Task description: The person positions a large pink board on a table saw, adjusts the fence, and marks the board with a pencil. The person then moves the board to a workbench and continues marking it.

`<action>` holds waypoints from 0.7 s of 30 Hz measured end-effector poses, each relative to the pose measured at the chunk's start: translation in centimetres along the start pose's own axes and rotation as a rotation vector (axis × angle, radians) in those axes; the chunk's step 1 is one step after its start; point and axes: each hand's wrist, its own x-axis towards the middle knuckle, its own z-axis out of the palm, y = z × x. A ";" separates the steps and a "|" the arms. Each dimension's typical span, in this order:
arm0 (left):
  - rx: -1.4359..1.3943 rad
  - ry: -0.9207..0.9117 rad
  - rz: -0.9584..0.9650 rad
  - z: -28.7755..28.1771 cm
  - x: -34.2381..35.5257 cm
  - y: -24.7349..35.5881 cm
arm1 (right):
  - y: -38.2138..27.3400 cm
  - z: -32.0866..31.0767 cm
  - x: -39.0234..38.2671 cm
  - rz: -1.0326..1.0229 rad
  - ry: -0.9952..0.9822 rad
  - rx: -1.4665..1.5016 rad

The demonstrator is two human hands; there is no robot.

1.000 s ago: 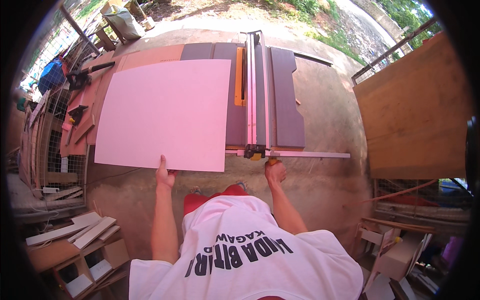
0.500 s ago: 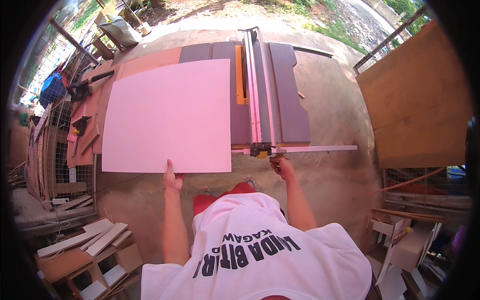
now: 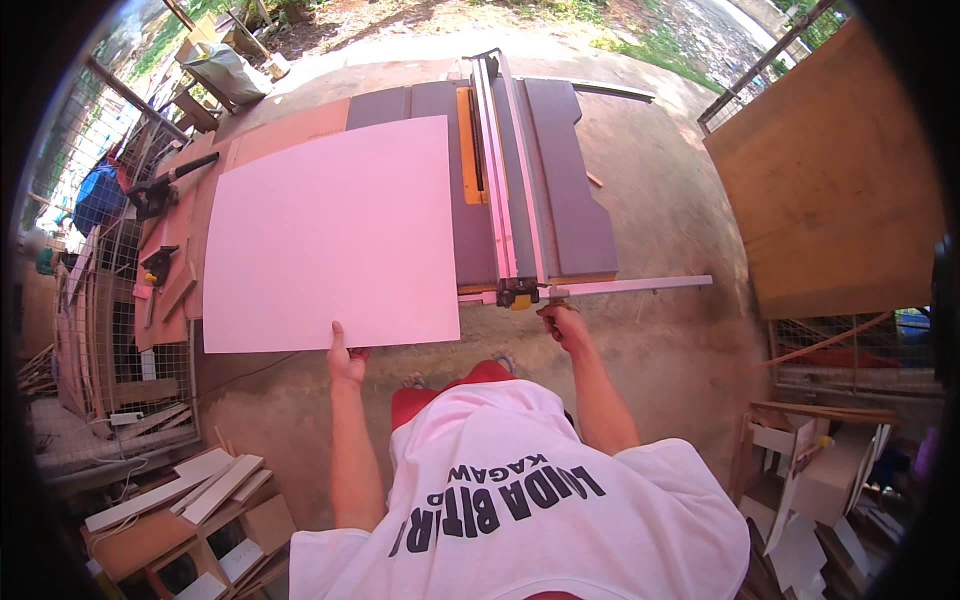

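Observation:
A large pale pinkish-white panel (image 3: 330, 235) lies flat across the left side of a table saw (image 3: 568, 180). My left hand (image 3: 347, 362) grips its near edge, thumb on top and fingers underneath. To the panel's right, the saw's long rip fence (image 3: 501, 200) runs from front to back beside the yellow-orange blade insert (image 3: 467, 150). The fence's front end has a black and yellow latch (image 3: 518, 293). Just right of that latch my right hand (image 3: 565, 327) is closed at the front rail (image 3: 640, 286). Its fingers hide the small part they hold.
Left of the saw, a brown board surface (image 3: 180, 300) carries a black power tool (image 3: 155, 195) and offcuts. A big brown sheet (image 3: 830, 190) leans at the right. Wood scraps and box frames (image 3: 190, 525) are piled at lower left, with more cabinet parts (image 3: 815, 480) at lower right.
The view has tilted and shifted slightly. Both hands keep their places on the panel edge and at the front rail. The gap between panel and fence looks about the same.

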 end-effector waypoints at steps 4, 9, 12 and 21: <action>0.001 -0.006 0.003 0.7 -0.5 -0.1 | 0.2 -0.1 0.3 0.031 0.040 -0.008; 0.002 0.001 -0.002 1.0 -0.8 -0.1 | 0.3 -0.2 0.5 0.025 0.023 -0.015; 0.001 -0.010 -0.008 0.5 -0.4 0.0 | 0.4 -0.1 0.5 0.013 0.029 -0.012; -0.002 0.000 -0.009 0.1 0.0 -0.1 | 0.2 0.6 0.1 0.013 0.117 -0.056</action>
